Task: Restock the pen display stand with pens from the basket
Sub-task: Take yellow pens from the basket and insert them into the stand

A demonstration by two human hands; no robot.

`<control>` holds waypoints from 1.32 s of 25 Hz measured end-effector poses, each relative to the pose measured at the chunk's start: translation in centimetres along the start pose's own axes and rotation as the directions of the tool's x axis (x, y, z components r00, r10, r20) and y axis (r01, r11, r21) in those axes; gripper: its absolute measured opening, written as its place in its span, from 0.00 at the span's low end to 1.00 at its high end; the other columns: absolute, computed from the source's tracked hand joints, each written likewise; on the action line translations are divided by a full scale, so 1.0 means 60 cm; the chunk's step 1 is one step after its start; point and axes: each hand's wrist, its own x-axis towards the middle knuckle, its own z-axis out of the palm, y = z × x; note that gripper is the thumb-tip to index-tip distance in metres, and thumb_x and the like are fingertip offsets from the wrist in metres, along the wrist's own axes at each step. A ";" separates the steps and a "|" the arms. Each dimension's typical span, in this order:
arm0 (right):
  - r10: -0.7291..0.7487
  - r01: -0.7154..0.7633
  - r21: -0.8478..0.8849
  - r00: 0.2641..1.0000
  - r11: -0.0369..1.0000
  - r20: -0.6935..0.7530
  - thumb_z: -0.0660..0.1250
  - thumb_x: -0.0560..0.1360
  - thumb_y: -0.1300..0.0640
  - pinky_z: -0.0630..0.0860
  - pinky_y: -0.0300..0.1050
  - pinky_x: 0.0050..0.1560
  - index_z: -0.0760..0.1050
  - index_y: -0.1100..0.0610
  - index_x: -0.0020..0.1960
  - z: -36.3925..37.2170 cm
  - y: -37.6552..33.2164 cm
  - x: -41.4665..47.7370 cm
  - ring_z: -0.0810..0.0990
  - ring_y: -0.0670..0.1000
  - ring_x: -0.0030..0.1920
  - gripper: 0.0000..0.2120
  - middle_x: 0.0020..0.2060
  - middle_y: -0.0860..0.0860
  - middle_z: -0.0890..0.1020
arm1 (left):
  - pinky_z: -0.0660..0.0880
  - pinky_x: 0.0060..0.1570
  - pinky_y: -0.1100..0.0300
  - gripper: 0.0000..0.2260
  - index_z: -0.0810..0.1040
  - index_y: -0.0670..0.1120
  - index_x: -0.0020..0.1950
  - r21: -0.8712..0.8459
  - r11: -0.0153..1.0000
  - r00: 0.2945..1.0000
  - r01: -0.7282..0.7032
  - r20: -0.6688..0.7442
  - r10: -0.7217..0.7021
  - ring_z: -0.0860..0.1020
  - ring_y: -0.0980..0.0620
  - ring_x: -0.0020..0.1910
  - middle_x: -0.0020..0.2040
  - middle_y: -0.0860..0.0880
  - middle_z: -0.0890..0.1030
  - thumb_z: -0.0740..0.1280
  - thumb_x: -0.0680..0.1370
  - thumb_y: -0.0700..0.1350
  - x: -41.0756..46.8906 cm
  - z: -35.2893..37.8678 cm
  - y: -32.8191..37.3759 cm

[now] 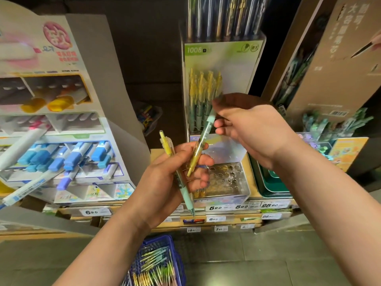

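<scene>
Shop shelf [253,188] behind: left hand [175,178] grips spare pens [186,193] as ready stock; right hand [249,129] pinches one pen [203,139], likely bound for the stand [218,58]

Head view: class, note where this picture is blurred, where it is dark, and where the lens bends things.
Head view: motion blur smears the fingertips of the right hand and the pen they pinch; head view: the shelf back between the stands is dark, the forearms bright; head view: wide-angle distortion leans the marker stand and brown box outward.
</scene>
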 end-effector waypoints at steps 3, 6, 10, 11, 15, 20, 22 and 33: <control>-0.030 0.031 -0.014 0.999 0.999 0.038 0.69 0.79 0.58 0.83 0.50 0.52 0.85 0.56 0.43 0.000 0.005 -0.003 0.84 0.49 0.37 0.08 0.34 0.50 0.84 | 0.82 0.38 0.58 0.15 0.79 0.39 0.63 -0.074 0.997 1.000 0.001 -0.014 -0.002 0.81 0.48 0.36 0.47 0.39 0.84 0.63 0.81 0.45 -0.001 -0.004 -0.002; -0.036 0.038 0.082 0.999 0.996 -0.020 0.66 0.80 0.62 0.84 0.49 0.53 0.83 0.57 0.47 0.000 0.007 -0.011 0.87 0.50 0.43 0.08 0.36 0.51 0.87 | 0.81 0.36 0.60 0.15 0.78 0.40 0.64 -0.153 0.987 0.994 -0.057 -0.096 0.043 0.81 0.51 0.33 0.45 0.42 0.84 0.64 0.81 0.46 0.002 -0.009 0.000; 0.038 -0.042 0.164 0.999 0.986 0.028 0.70 0.78 0.62 0.83 0.48 0.56 0.81 0.61 0.49 -0.003 0.030 -0.044 0.88 0.52 0.46 0.03 0.42 0.58 0.87 | 0.72 0.27 0.65 0.17 0.83 0.43 0.51 -0.169 0.960 0.958 -0.225 -0.219 0.186 0.71 0.56 0.26 0.38 0.46 0.78 0.60 0.83 0.53 0.006 -0.011 0.007; 0.067 -0.073 0.141 0.996 0.987 0.051 0.71 0.77 0.62 0.83 0.49 0.56 0.80 0.62 0.51 -0.003 0.037 -0.054 0.87 0.52 0.44 0.04 0.42 0.62 0.85 | 0.69 0.24 0.67 0.19 0.82 0.44 0.45 -0.160 0.951 0.945 -0.264 -0.241 0.222 0.68 0.57 0.25 0.37 0.47 0.77 0.59 0.83 0.54 0.007 -0.012 0.009; 0.143 -0.101 -0.169 0.956 0.980 0.256 0.74 0.75 0.62 0.84 0.46 0.48 0.80 0.60 0.48 0.003 0.054 -0.086 0.86 0.54 0.40 0.04 0.40 0.61 0.85 | 0.63 0.23 0.68 0.13 0.75 0.45 0.47 -0.058 0.950 0.929 -0.307 -0.234 0.286 0.63 0.59 0.24 0.34 0.51 0.68 0.59 0.84 0.52 0.012 -0.011 0.013; 0.059 0.079 -0.384 0.941 0.920 0.334 0.74 0.75 0.52 0.81 0.42 0.50 0.83 0.49 0.47 0.013 0.042 -0.080 0.84 0.44 0.43 0.02 0.41 0.45 0.86 | 0.58 0.27 0.64 0.12 0.73 0.49 0.42 0.258 0.933 0.922 -0.253 -0.227 0.313 0.60 0.56 0.28 0.32 0.51 0.63 0.64 0.81 0.54 0.009 -0.014 0.005; -0.022 0.084 -0.254 0.971 0.964 0.237 0.73 0.75 0.52 0.81 0.38 0.46 0.84 0.48 0.50 0.019 0.033 -0.069 0.84 0.43 0.42 0.04 0.39 0.45 0.86 | 0.59 0.28 0.64 0.13 0.75 0.51 0.39 0.323 0.917 0.936 -0.235 -0.177 0.303 0.60 0.55 0.29 0.32 0.51 0.64 0.66 0.81 0.56 0.005 -0.013 0.001; -0.118 0.135 -0.144 0.985 0.980 0.122 0.71 0.78 0.56 0.84 0.47 0.48 0.84 0.48 0.48 0.001 0.018 -0.035 0.85 0.48 0.39 0.04 0.39 0.47 0.87 | 0.60 0.24 0.66 0.12 0.75 0.44 0.51 0.192 0.970 0.980 -0.146 -0.105 0.168 0.62 0.56 0.28 0.35 0.50 0.69 0.66 0.82 0.53 0.004 -0.007 -0.003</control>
